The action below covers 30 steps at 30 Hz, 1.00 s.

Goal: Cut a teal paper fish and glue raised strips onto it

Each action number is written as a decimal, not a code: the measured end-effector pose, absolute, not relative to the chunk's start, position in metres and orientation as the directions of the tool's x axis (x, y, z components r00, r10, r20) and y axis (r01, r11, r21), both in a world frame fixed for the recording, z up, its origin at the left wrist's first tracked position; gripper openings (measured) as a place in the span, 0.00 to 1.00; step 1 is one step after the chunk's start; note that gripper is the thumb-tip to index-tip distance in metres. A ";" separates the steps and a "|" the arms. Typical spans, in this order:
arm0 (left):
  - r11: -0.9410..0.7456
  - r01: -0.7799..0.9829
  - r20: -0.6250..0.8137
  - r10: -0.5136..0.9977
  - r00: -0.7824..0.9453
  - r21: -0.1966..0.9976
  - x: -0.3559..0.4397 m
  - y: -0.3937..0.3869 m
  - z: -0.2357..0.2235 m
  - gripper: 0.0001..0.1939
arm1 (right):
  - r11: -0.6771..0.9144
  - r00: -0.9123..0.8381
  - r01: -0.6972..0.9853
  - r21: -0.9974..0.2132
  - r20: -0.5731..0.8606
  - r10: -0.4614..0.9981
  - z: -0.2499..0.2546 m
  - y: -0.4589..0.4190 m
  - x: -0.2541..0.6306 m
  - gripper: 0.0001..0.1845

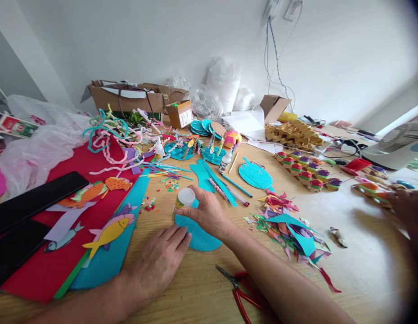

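Note:
A small round white plastic container (186, 198) with a printed yellow-green label is gripped in my right hand (207, 211), its pale circular end facing up. It is over a blue paper disc (204, 238), partly covering it; whether they touch I cannot tell. My left hand (166, 252) lies flat, palm down, with its fingertips at the disc's left edge. Red-handled scissors (237, 288) rest near my right forearm, which hides part of them. Tiny coloured paper bits (150, 204) are scattered beyond my left hand.
Fish cutouts (110, 231) lie on red and blue sheets at left. Paper scraps (293, 225) are piled at right. Behind stand glue bottles (224, 163), pipe cleaners (107, 139) and cardboard boxes (128, 101). Another person's hand (407, 209) is beside painted egg-carton pieces (372, 191).

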<state>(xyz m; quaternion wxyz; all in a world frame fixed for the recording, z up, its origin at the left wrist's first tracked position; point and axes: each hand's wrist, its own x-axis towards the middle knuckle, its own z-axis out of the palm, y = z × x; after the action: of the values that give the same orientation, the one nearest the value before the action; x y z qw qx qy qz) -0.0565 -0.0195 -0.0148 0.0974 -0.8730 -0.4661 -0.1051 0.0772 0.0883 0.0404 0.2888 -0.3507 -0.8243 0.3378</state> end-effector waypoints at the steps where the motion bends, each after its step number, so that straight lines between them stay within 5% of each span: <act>1: -0.549 0.833 0.273 0.793 0.545 -0.071 -0.056 -0.020 -0.014 0.17 | 0.521 -0.588 0.382 -0.764 0.234 0.774 0.040 0.089 0.077 0.13; 30: -0.558 0.824 0.268 0.783 0.562 -0.097 -0.058 -0.020 -0.016 0.18 | 0.492 -0.597 0.272 -0.827 0.256 0.760 0.040 0.094 0.069 0.10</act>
<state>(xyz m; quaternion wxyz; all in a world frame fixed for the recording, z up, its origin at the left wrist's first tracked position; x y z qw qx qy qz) -0.0578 -0.0196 -0.0161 0.1062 -0.8772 -0.4579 -0.0976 0.0689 0.0938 0.0399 0.3139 -0.3207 -0.8046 0.3889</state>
